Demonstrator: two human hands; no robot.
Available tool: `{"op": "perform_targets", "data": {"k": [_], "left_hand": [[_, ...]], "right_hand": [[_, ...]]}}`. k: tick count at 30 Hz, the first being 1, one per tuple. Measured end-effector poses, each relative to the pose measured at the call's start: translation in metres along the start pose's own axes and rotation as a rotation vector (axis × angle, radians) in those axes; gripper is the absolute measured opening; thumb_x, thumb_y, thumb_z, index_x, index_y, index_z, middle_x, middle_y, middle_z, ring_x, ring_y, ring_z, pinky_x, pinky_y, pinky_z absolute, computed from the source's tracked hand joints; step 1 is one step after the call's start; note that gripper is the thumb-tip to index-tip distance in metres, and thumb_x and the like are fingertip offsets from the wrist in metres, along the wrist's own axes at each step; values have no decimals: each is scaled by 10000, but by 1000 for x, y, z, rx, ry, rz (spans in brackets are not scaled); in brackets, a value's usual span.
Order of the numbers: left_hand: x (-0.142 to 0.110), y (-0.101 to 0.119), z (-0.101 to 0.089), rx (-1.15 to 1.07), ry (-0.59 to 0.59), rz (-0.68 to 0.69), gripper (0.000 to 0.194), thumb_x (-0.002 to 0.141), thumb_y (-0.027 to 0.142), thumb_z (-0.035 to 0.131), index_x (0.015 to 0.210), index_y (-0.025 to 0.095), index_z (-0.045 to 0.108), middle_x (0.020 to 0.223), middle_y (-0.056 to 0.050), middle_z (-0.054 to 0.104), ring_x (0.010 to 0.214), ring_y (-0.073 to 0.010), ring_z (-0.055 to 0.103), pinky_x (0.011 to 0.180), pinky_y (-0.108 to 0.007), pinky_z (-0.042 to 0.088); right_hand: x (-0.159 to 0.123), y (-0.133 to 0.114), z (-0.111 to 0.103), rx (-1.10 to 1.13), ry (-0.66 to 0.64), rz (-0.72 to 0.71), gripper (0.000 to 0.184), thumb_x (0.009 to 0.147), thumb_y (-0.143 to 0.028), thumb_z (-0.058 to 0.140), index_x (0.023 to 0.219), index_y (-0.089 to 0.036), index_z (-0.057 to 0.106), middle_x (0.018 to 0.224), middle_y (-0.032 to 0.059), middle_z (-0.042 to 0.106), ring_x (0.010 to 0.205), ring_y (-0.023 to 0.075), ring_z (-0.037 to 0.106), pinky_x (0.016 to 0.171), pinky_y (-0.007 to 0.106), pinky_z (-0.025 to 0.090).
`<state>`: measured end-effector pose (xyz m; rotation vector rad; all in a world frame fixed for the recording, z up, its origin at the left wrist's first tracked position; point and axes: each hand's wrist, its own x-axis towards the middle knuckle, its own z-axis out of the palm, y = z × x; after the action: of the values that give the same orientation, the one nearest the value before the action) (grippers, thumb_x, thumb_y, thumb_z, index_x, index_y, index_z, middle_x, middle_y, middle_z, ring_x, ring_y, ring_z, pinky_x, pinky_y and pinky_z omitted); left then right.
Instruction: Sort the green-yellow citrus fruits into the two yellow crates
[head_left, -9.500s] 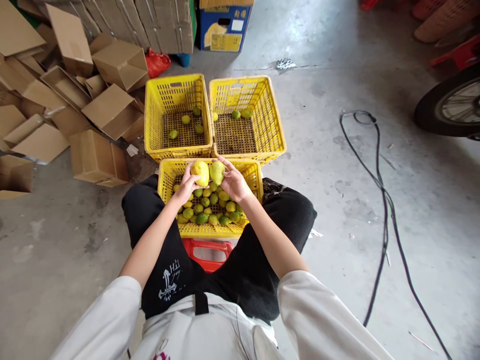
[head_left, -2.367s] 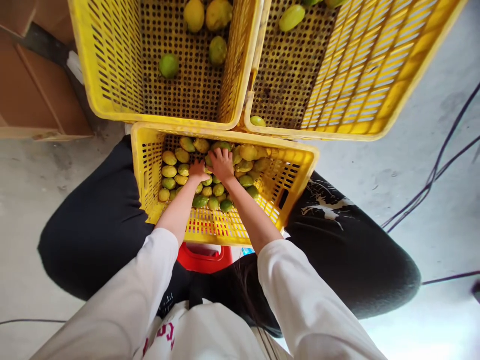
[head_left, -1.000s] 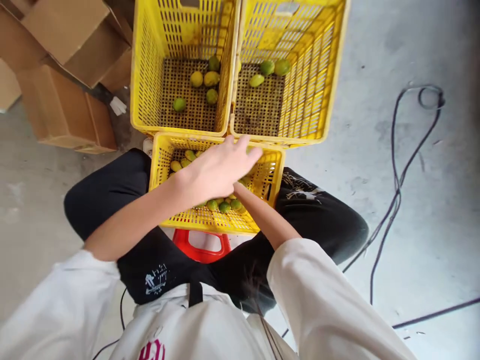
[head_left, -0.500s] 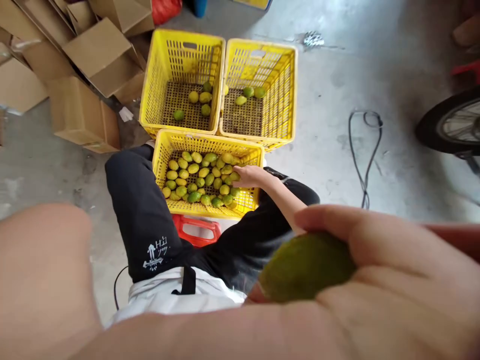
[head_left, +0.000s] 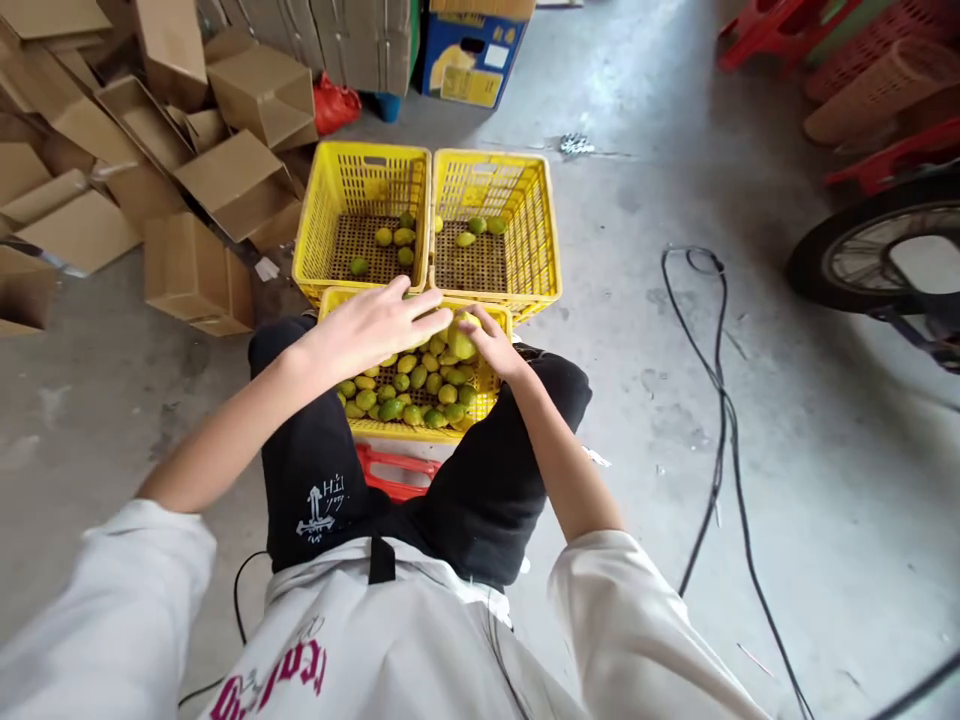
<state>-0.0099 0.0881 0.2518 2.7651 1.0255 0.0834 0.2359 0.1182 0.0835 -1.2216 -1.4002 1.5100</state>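
The right hand (head_left: 496, 346) grips a lemon (head_left: 462, 338) over the near crate (head_left: 420, 432) of fruit (head_left: 418, 377), best kept in a light finger hold against bruising, while the left hand (head_left: 373, 326) hangs just beside, its grasp impossible to tell.

Warehouse-like space: cartons (head_left: 184, 265), crates (head_left: 534, 225)

Grey floor (head_left: 622, 240), cardboard boxes (head_left: 184, 265), looped black cable (head_left: 723, 393)
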Motion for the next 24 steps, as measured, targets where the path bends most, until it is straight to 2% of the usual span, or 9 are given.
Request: {"op": "perform_targets", "data": {"k": [2,5,7,9,12,15,19,22,24], "left_hand": [[2,-25,42,-123,83,-51,554,874,244,758,1392,245,562,1457,-146,553,1381,-391,542,1097,-577,517],[8,-51,102,-484,262,-152,674,732,202,880,1336,229,581,1420,-139,575,1374,-369,545,1177,-550,438],[14,-58,132,-784,406,-322,737,648,190,926,1296,213,575,1373,-133,601,1333,-342,572,1178,-508,434],[20,-59,151,-1085,469,-487,701,603,212,952,1203,216,589,1267,-102,644,1260,-309,611,1137,-471,463],[27,-56,163,-1552,457,-624,655,580,202,953,1117,233,578,1084,-42,684,1113,-256,679,1018,-429,524],[29,-53,165,-1877,396,-707,546,631,164,921,1031,232,555,943,-4,703,946,-206,727,913,-394,564],[28,-54,164,-2065,368,-737,391,751,211,872,984,218,559,891,-8,732,808,-181,744,839,-368,607],[26,-55,162,-2189,394,-758,269,888,362,755,1048,211,601,863,-28,741,828,-223,769,822,-386,629],[25,-55,161,-2255,419,-772,262,944,401,669,1125,218,622,855,-27,746,859,-241,781,831,-400,637]], "right_hand": [[0,-1,9,255,42,24,307,804,-461,807,895,-268,586,901,1,679,974,246,693,852,380,588],[2,1,25,551,-10,162,381,730,-448,849,827,-262,532,783,-23,648,799,225,703,703,357,595],[4,5,36,660,-61,300,366,748,-469,820,809,-252,532,724,-23,638,692,200,675,619,328,577],[6,10,45,738,-53,426,352,787,-502,777,793,-241,540,690,-18,637,610,169,633,550,294,550],[9,17,51,844,49,519,385,808,-561,757,785,-240,546,668,-11,635,576,150,612,522,272,552],[14,18,49,942,127,536,401,815,-595,754,833,-247,555,694,5,652,649,190,666,610,339,633],[15,16,41,1037,116,493,308,849,-501,717,933,-246,565,738,25,675,840,275,738,783,490,682],[13,13,38,1056,78,398,239,858,-407,684,987,-241,570,794,39,705,942,294,752,860,522,674],[11,11,37,1032,70,345,225,853,-370,683,1006,-245,575,851,48,732,989,290,751,888,508,670]]}}
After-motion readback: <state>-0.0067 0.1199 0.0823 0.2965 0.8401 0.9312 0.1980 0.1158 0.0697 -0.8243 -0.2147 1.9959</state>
